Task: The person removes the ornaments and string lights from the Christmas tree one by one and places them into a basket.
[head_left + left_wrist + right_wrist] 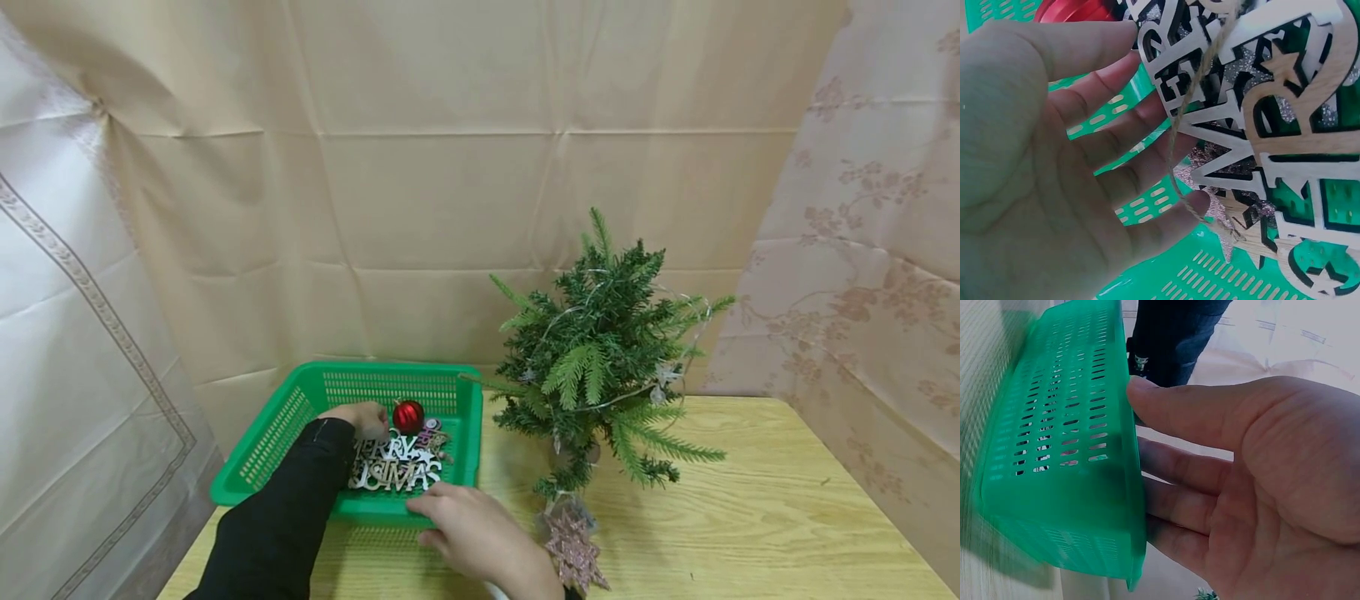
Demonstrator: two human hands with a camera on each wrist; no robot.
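Green basket on the desk's left holds the letter sign; left hand spread at its left edge, right hand pinching near rim; looks like picking out, next calls for closing thumb and fingers on the sign.

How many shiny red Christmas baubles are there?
1. The red bauble sits in the green plastic basket, beside the left hand and just beyond the wooden letter sign. Others could be hidden beneath the sign.
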